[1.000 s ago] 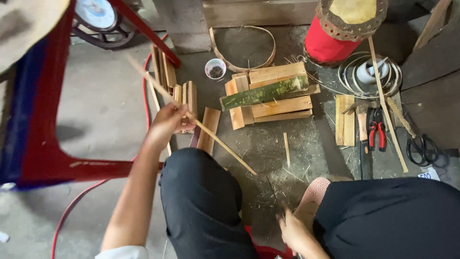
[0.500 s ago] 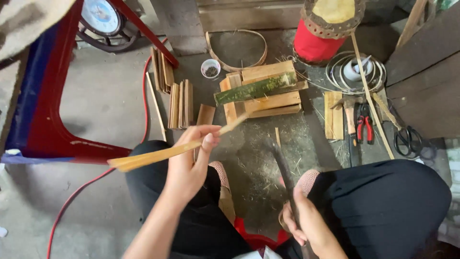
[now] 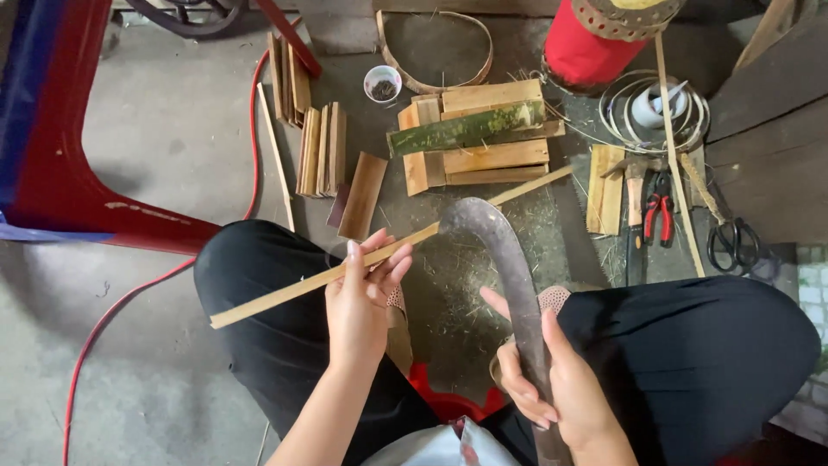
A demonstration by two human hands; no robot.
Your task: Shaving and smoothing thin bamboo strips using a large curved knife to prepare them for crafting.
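The strip [image 3: 379,257] now lies lower across frame centre, slanting from your left knee up toward the stacked slats [image 3: 470,138]. Your left hand [image 3: 360,302] pinches it mid-length, fingers closed round it. Your right hand [image 3: 565,388] has risen, wrapped tight on the knife [image 3: 509,259], whose curved tip now meets the strip.

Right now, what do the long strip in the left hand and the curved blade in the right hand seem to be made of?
The long strip in the left hand looks like split bamboo: pale, matt, straight-grained. The curved blade in the right hand looks like dull grey metal, unpolished and darkened, probably steel.
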